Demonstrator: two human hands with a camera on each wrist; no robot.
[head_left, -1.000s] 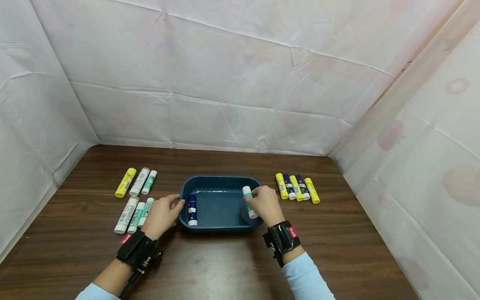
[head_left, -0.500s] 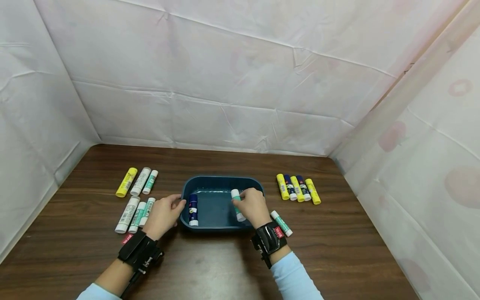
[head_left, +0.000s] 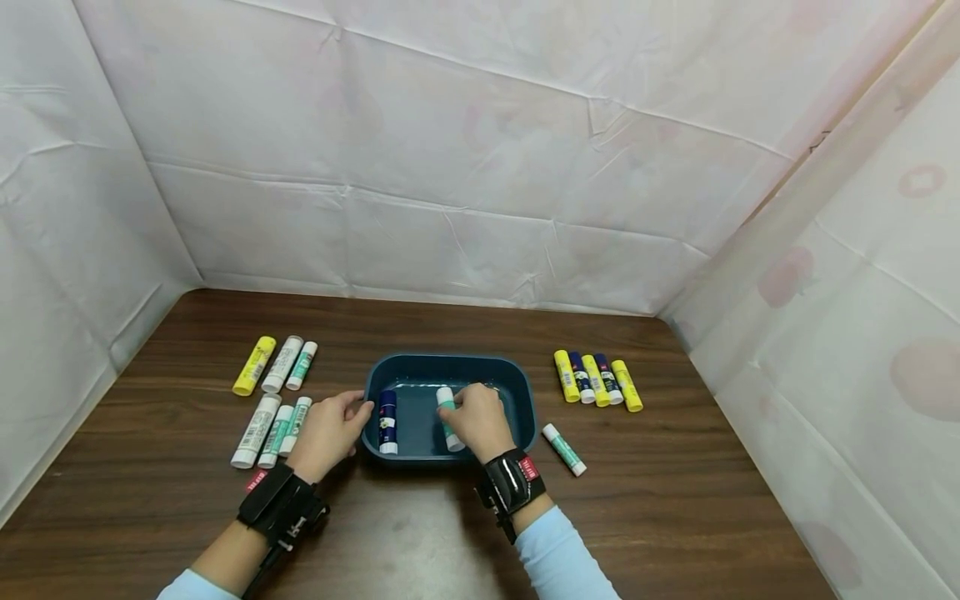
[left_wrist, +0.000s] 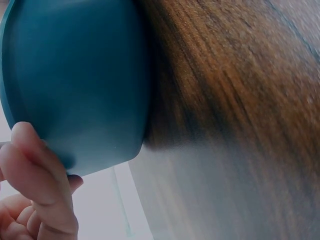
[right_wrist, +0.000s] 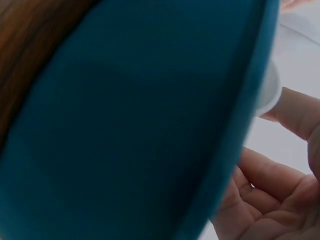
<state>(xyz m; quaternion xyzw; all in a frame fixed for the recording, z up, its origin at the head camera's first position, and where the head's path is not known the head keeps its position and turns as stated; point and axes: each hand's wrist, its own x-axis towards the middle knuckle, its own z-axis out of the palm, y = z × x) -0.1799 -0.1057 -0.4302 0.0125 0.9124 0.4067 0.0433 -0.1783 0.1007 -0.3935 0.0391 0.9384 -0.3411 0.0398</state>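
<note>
My right hand (head_left: 482, 421) pinches a green-and-white glue stick (head_left: 448, 421) over the middle of the dark blue tray (head_left: 525, 417). In the right wrist view, the tray wall (right_wrist: 125, 125) hides most of that stick; a white end (right_wrist: 270, 90) shows by the fingers. A navy glue stick (head_left: 387, 421) with a white end lies inside the tray at the left. My left hand (head_left: 327, 433) holds the tray's left rim; the left wrist view shows its fingertips (left_wrist: 30, 135) at the tray's edge. Outside the tray, right of my right hand, lies another green-and-white glue stick (head_left: 564, 450).
At the left lie two groups of glue sticks, with a yellow one (head_left: 253, 367), a large white one (head_left: 256, 431) and smaller green-and-white ones (head_left: 302, 365). A row of yellow and navy sticks (head_left: 596, 379) lies at the right. White sheeting (head_left: 450, 167) walls the table.
My right hand has carried the green-and-white glue stick leftward across the tray, uncovering another stick on the table at the right. My left hand stays at the rim.
</note>
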